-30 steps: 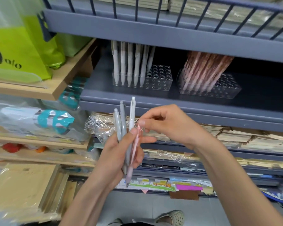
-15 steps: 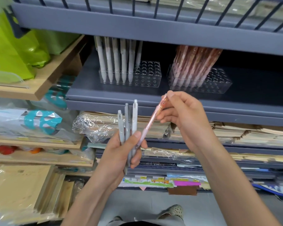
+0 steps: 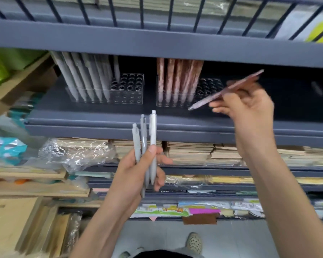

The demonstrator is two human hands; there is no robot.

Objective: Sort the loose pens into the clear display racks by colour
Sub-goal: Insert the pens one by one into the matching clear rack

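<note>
I log: right hand (image 3: 246, 108) pinches pink pen (image 3: 205, 101), aimed at pink rack (image 3: 210, 88) for colour match | left hand (image 3: 136, 172) grips grey pens (image 3: 153, 131), queued.

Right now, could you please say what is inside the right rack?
Pink pens stand in the rack's left holes; the holes beside them look empty. Its right end is partly hidden behind the held pen and right hand.

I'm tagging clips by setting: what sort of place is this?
Probably a stationery shop: clear racks of grey pens and pink pens on a metal shelf, with stacked notebooks below.
</note>
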